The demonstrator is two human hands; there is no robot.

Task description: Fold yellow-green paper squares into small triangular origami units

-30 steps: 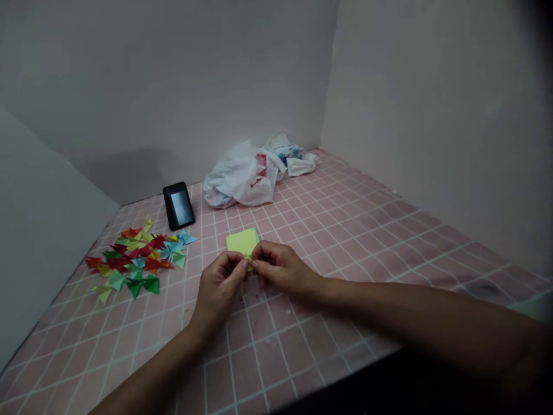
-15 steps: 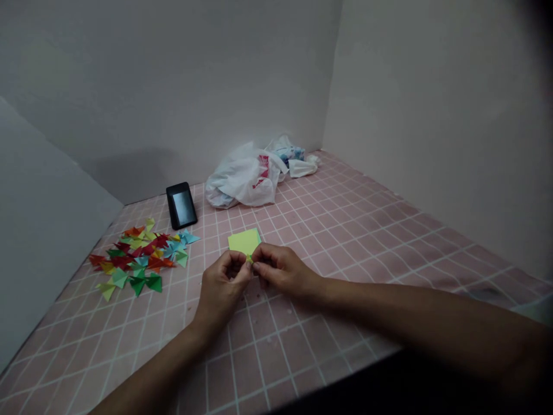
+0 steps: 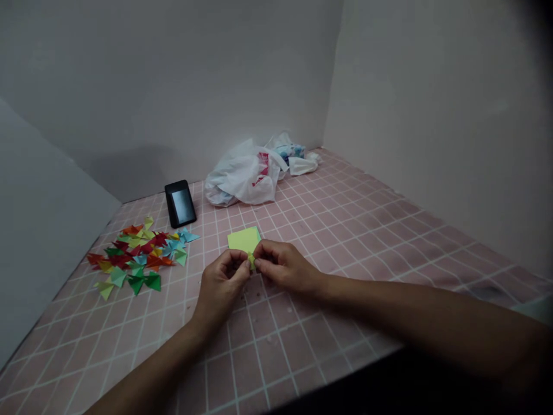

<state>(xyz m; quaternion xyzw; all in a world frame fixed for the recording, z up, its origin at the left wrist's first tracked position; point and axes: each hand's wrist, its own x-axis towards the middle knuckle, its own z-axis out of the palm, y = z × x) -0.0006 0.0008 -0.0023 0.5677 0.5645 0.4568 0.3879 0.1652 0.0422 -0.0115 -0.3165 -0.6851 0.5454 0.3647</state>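
Note:
Between my fingertips is a small piece of folded yellow paper (image 3: 251,260), mostly covered by the fingers. My left hand (image 3: 222,280) pinches it from the left, thumb against forefinger. From the right, my right hand (image 3: 288,266) is closed on its other side in a similar pinch. Just behind the hands lies a stack of square paper sheets (image 3: 243,238), yellow-green on top with a green edge showing at the right. Off to the left spreads a pile of folded paper pieces (image 3: 138,253) in red, orange, yellow, green and blue.
A black device with a grey screen (image 3: 180,204) leans upright near the back wall. White plastic bags (image 3: 244,176) with red print lie at the back middle. The table has a pink cloth with a white grid (image 3: 345,230); walls rise at the left, back and right.
Both hands keep their pinch on the yellow paper, with the fingers shifted slightly; a little more of the paper shows between them. The whole view has moved slightly.

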